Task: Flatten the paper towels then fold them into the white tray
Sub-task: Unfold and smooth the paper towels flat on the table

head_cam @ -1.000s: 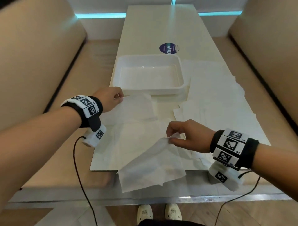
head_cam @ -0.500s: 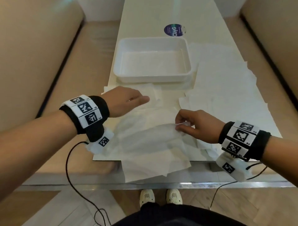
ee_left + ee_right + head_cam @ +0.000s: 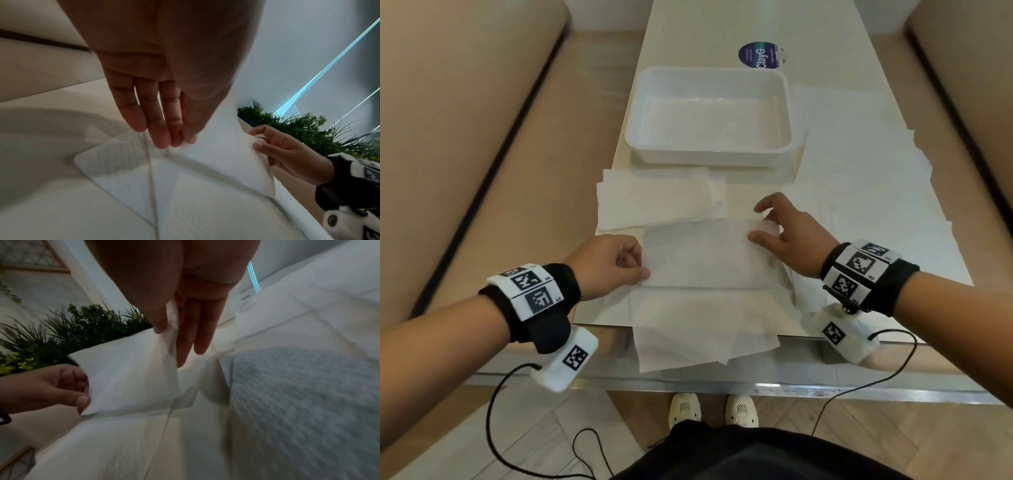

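The white tray stands on the table beyond my hands. A white paper towel is stretched as a rectangle between both hands, just above other towels. My left hand pinches its left edge, and the left wrist view shows the fingertips closed on the towel. My right hand pinches the right edge, thumb and fingers closed on the towel in the right wrist view. What lies in the tray cannot be made out.
A flat towel lies left, just before the tray. Several towels cover the table's right side. Another towel hangs over the near table edge. Upholstered benches flank the table. A round sticker sits behind the tray.
My left hand left the far towel and took hold of the left edge of the towel that the right hand held. The towel went from drooping and crumpled to spread between both hands.
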The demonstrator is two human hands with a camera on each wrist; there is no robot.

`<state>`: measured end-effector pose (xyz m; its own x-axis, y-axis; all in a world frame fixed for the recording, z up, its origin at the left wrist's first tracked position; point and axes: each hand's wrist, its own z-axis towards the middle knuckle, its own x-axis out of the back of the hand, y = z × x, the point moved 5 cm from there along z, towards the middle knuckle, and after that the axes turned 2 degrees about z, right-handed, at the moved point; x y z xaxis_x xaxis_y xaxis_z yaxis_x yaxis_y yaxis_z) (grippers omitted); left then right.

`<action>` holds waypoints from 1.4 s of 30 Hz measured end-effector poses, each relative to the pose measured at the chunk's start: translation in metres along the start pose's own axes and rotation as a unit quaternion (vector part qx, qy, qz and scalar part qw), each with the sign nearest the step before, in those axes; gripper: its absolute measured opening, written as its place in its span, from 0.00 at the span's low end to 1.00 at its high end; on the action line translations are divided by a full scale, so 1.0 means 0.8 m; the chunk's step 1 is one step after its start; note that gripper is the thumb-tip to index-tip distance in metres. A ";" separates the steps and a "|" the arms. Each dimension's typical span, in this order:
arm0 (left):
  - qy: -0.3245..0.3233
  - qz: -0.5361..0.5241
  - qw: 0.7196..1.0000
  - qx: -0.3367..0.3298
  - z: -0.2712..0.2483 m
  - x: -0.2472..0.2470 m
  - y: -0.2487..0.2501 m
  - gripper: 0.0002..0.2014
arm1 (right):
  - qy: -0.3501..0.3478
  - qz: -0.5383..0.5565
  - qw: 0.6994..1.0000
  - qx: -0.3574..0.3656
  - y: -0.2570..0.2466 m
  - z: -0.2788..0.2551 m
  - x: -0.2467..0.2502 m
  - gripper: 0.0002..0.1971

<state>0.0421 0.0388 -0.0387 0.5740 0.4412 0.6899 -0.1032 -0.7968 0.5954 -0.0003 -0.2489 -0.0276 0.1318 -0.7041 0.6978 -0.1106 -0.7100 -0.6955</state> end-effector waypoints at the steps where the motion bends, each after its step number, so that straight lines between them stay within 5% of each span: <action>1: 0.002 0.001 1.000 0.004 0.003 -0.003 -0.001 0.08 | -0.007 0.005 1.000 -0.004 0.000 0.002 -0.003 0.26; 4: 0.008 -0.006 1.000 0.016 0.011 -0.009 -0.003 0.07 | -0.040 -0.013 0.999 -0.006 -0.002 0.003 -0.013 0.44; 8: 0.015 0.018 1.000 0.019 0.012 -0.011 0.000 0.08 | -0.041 -0.076 0.996 0.000 -0.004 0.000 -0.022 0.48; 13: 0.023 0.060 0.998 0.006 0.001 -0.011 0.006 0.12 | 0.009 -0.216 0.973 0.086 -0.031 -0.005 -0.029 0.38; 18: 0.019 0.083 0.996 -0.011 -0.008 -0.013 0.009 0.15 | -0.050 -0.265 0.944 0.191 -0.073 -0.009 -0.063 0.20; 25: 0.070 0.146 0.981 -0.104 -0.007 -0.012 0.040 0.17 | -0.141 -0.338 0.922 0.128 -0.068 -0.002 -0.105 0.33; 28: 0.046 0.213 0.964 -0.154 0.002 -0.029 0.061 0.27 | -0.154 -0.342 0.918 0.124 -0.067 -0.006 -0.108 0.35; 34: -0.074 0.311 0.944 -0.087 0.022 -0.078 0.060 0.36 | -0.149 -0.349 0.919 0.108 -0.055 -0.011 -0.115 0.36; 42: -0.105 0.353 0.925 -0.091 0.012 -0.070 0.026 0.38 | -0.175 -0.347 0.921 0.040 -0.023 -0.024 -0.090 0.39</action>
<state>0.0154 -0.0064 -0.0686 0.4551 -0.2679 0.8492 -0.6361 -0.7651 0.0995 -0.0267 -0.1856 -0.0617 0.4542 -0.0241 0.8906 0.1914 -0.9737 -0.1240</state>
